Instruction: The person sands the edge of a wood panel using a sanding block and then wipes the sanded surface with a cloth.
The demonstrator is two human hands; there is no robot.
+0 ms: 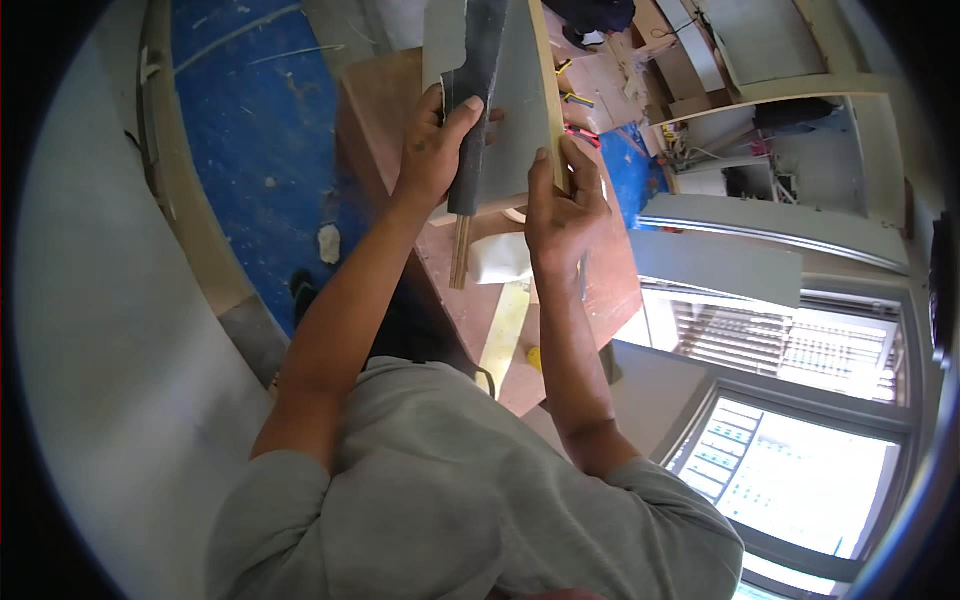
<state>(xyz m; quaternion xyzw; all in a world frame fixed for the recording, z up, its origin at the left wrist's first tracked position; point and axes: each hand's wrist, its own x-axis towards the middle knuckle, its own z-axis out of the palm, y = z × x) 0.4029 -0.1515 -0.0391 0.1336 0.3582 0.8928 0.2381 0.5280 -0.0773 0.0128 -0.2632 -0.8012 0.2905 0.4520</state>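
Note:
A grey laminated panel (520,100) with a pale wooden edge stands tilted up over a brown workbench (380,110). My left hand (435,145) grips its left side, thumb pressed on a dark rough strip (475,120) that runs down the panel face. My right hand (560,205) holds the panel's right wooden edge, fingers wrapped round it. Below the panel a thin plywood strip (460,250) sticks down.
A white lump (500,258) and a yellow strip (505,330) lie on the bench below my hands. Red and yellow hand tools (578,115) lie at the far end. Blue floor covering (260,130) is at left, grey boards (720,265) and windows at right.

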